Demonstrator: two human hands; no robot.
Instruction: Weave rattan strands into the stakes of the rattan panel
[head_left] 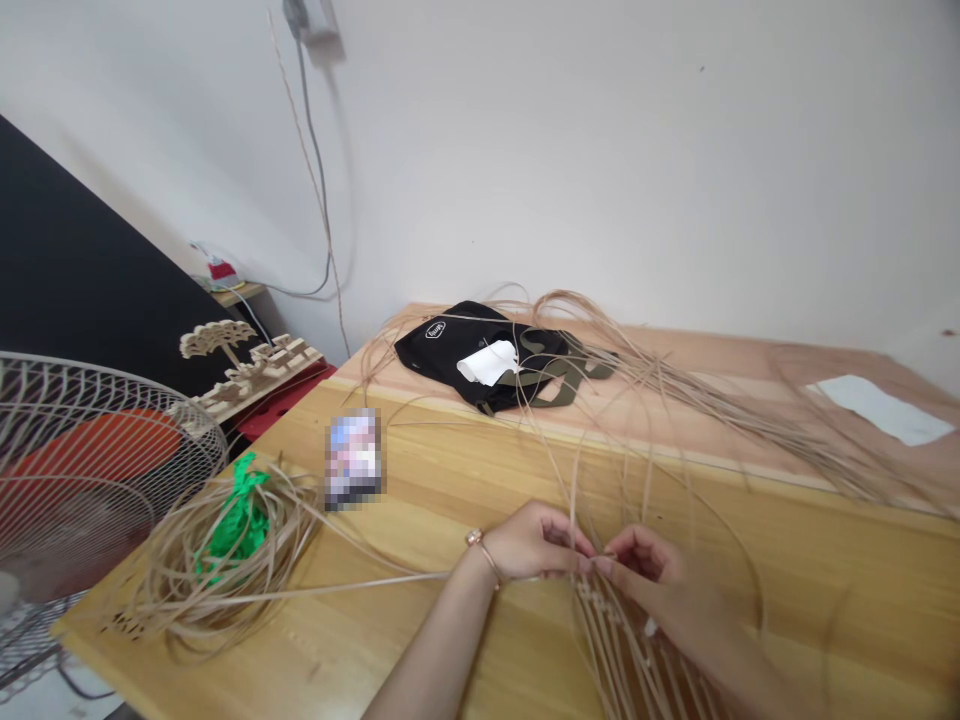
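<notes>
Both my hands meet over a fan of thin tan rattan strips [611, 650] at the lower right of the table. My left hand [536, 540], with a bracelet at the wrist, pinches a strip between thumb and forefinger. Close beside it, fingertips nearly touching, my right hand [649, 570] is closed in a pinch on the strips too. A short band of weaving shows just below the fingertips, where strips cross. Loose ends stand up and spread beyond the hands. One long strip runs left, behind my left wrist, toward a coil of rattan [292, 520].
Green wrapping [240, 520] sits in the coil. A blurred-out card-like item [354, 458] lies near it. Behind are a black bag [457, 340], white paper [491, 362], a long rattan bundle [712, 400] and a white sheet [885, 408]. A fan [90, 480] stands left of the table.
</notes>
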